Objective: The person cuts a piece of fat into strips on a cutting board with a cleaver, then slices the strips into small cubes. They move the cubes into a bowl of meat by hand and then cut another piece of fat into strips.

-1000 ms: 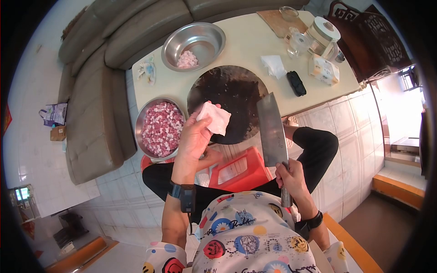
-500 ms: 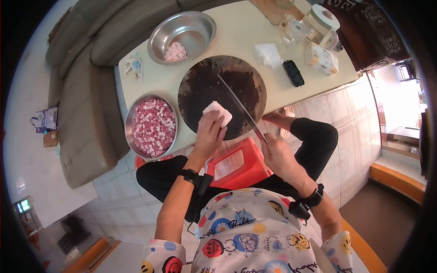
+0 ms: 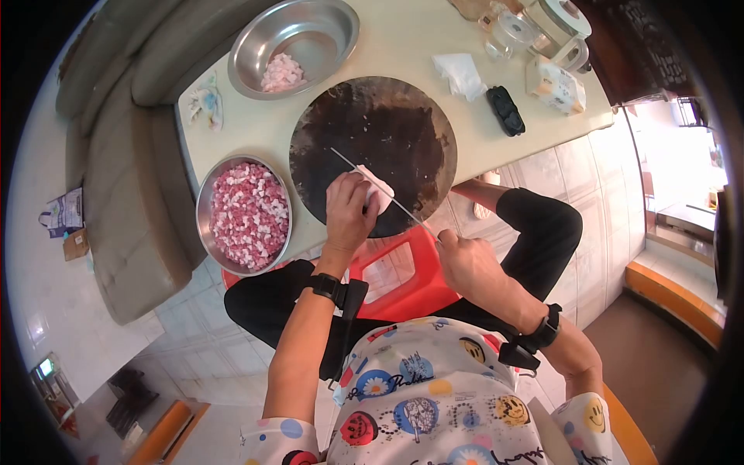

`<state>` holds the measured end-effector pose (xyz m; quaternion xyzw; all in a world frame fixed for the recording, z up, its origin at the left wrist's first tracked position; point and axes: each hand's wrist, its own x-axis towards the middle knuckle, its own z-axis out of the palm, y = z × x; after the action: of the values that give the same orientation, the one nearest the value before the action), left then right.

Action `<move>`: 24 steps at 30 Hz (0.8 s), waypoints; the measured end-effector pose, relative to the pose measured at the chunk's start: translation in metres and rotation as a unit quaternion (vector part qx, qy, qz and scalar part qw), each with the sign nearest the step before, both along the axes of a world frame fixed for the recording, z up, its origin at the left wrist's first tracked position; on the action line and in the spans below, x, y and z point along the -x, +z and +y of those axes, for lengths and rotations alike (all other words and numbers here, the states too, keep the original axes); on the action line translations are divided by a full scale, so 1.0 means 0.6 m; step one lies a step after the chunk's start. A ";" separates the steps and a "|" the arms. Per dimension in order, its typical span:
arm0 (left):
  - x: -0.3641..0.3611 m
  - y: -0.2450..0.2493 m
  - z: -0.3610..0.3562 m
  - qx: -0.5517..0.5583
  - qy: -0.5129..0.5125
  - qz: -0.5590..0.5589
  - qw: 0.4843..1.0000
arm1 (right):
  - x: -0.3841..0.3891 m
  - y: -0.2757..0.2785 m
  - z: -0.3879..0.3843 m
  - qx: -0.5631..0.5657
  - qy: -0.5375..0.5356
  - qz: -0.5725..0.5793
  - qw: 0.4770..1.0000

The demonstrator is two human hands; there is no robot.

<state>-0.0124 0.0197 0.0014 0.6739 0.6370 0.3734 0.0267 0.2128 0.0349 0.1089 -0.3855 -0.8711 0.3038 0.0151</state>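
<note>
The left hand (image 3: pixel 350 209) is positioned at the near part of a round, dark, worn chopping board (image 3: pixel 364 124), its fingers bent and grasping the left side of a pale pink-white slab of fatty meat (image 3: pixel 380 203). The slab lies on the board, right of the board's near-left edge. The right hand (image 3: pixel 480 267) is at the near right, its fingers clenched around the handle of a broad steel knife (image 3: pixel 394 199); the fist hides most of the handle. The blade appears edge-on, runs diagonally from near right to far left, and crosses over the slab. Depth of blade entry cannot be determined from this view. The board is set at the near side of a cream tabletop (image 3: pixel 403 46). To its left is a round stainless-steel bowl (image 3: pixel 204 232) filled with diced pink-and-white meat (image 3: pixel 248 213). At the far left, a wide stainless-steel basin (image 3: pixel 322 35) contains a small heap of pale diced pieces (image 3: pixel 283 72). Right of the board are a crumpled white tissue (image 3: pixel 459 75) and an oblong black object (image 3: pixel 506 111). A red plastic stool (image 3: pixel 422 275) is located below the near edge of the board.
</note>
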 end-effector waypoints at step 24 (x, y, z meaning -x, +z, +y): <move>0.001 0.002 0.007 0.030 0.002 -0.026 0.999 | 0.056 -0.049 0.040 0.056 -0.003 0.012 0.998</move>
<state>-0.0129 0.0241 0.0025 0.6618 0.6483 0.3712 0.0627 0.1794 0.0590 0.0796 -0.3849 -0.8512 0.3568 0.0046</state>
